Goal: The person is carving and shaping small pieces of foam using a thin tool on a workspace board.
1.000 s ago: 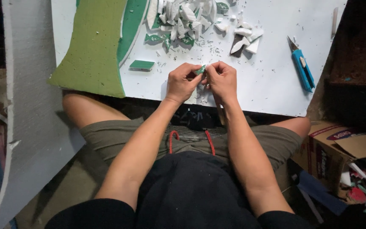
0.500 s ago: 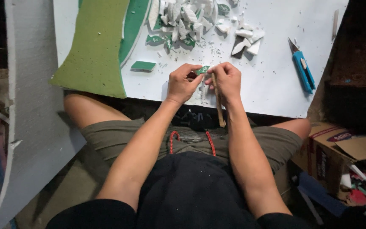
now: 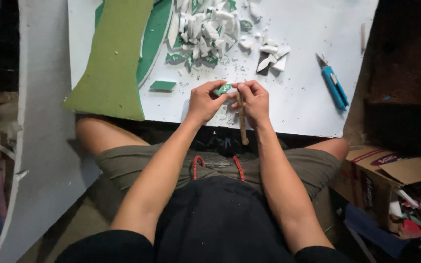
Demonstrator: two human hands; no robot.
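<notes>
Head | green piece (image 3: pixel 223 89) pinched between left hand (image 3: pixel 204 101), right hand (image 3: pixel 253 100)

The small foam piece (image 3: pixel 223 89) pinched between the hands is green with a white edge. The flat board (image 3: pixel 298 97) is white, speckled with dark crumbs; the thick foam sheet (image 3: pixel 115 58) on it is olive green. The heap of cut scraps (image 3: pixel 203 31) mixes white and green. The utility knife (image 3: pixel 334 86) is bright blue.
</notes>
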